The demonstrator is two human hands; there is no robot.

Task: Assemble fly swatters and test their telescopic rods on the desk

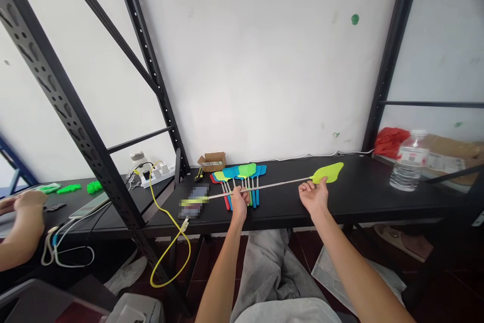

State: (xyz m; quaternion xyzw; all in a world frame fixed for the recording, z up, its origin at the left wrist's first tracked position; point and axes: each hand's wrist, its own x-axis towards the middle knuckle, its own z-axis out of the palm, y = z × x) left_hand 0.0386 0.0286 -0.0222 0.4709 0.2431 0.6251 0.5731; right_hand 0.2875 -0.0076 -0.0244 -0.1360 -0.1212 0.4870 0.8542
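Observation:
A yellow-green fly swatter with a long thin metal rod stretches sideways above the black table, its head at the right. My left hand is closed round the rod near its middle. My right hand pinches the lower edge of the swatter's head, thumb against it and fingers curled. The handle end of the swatter, at the left, lies over a blurred-out phone. Just behind my left hand lies a row of several more fly swatters with blue, green and yellow heads; that hand partly hides their handles.
A small open cardboard box stands by the wall. A yellow cable hangs over the table's edge. At the right are a water bottle and a red bag. Black shelf posts frame the table. Another person's arm rests at the left.

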